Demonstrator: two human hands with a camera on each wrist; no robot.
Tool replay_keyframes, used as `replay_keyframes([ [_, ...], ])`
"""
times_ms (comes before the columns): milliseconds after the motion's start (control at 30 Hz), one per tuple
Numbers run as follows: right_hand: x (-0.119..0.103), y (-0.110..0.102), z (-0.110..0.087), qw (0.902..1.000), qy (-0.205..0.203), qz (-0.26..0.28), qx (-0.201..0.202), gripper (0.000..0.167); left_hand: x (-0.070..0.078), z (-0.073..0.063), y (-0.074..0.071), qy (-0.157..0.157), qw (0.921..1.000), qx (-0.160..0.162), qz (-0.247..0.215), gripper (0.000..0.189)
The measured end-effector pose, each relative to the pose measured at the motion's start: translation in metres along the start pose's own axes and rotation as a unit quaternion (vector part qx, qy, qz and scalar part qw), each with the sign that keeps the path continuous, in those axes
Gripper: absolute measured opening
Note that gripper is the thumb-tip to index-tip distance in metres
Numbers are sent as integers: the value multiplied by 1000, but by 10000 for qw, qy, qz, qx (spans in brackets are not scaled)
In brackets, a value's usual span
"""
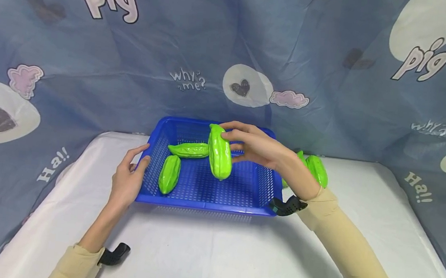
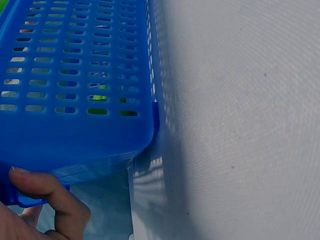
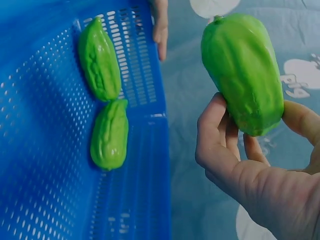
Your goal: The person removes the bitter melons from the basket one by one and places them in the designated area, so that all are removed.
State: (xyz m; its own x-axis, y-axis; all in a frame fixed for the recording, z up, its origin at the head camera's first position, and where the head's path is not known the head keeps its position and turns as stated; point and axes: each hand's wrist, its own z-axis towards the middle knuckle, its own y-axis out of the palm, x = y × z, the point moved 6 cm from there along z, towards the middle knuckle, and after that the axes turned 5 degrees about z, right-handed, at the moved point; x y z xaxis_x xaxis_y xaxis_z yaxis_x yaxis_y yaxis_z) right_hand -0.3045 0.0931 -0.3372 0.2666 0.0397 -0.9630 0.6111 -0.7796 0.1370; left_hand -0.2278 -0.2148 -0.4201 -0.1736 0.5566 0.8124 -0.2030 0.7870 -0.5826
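A glossy green bitter melon (image 1: 220,153) is pinched between the thumb and fingers of my right hand (image 1: 256,146). It is tilted above the inside of a blue plastic basket (image 1: 205,205); the right wrist view shows the same bitter melon (image 3: 242,75) from close up. My left hand (image 1: 128,176) grips the basket's left rim, its thumb and fingers also visible at the bottom of the left wrist view. Two more bitter melons rest in the basket's left half, one lying crosswise (image 1: 189,150) at the back and one lengthwise (image 1: 169,174) nearer the front.
On the white table (image 1: 202,254), to the basket's right, lie more green bitter melons (image 1: 317,170), partly hidden by my right forearm. A blue-grey printed cloth (image 1: 154,50) hangs behind the table. Each wrist wears a black device (image 1: 114,254).
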Motion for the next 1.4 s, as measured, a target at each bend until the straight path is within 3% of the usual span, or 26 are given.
replay_keyframes([
  [800, 26, -98, -87, 9903, -229, 414, 1310, 34, -1, -1, -1, 14, 10000, 24, 54, 50],
  [1067, 38, -137, -112, 9853, -125, 341, 1669, 50, -1, -1, 0, -8, 10000, 7, 55, 50],
  [1300, 52, -174, -132, 9795, -77, 556, 1935, 31, -1, 0, -1, -4, 9999, 4, 101, 51],
  [1400, 55, -187, -139, 9788, -37, 501, 1986, 30, -1, 0, 0, -1, 9999, 4, 121, 51],
])
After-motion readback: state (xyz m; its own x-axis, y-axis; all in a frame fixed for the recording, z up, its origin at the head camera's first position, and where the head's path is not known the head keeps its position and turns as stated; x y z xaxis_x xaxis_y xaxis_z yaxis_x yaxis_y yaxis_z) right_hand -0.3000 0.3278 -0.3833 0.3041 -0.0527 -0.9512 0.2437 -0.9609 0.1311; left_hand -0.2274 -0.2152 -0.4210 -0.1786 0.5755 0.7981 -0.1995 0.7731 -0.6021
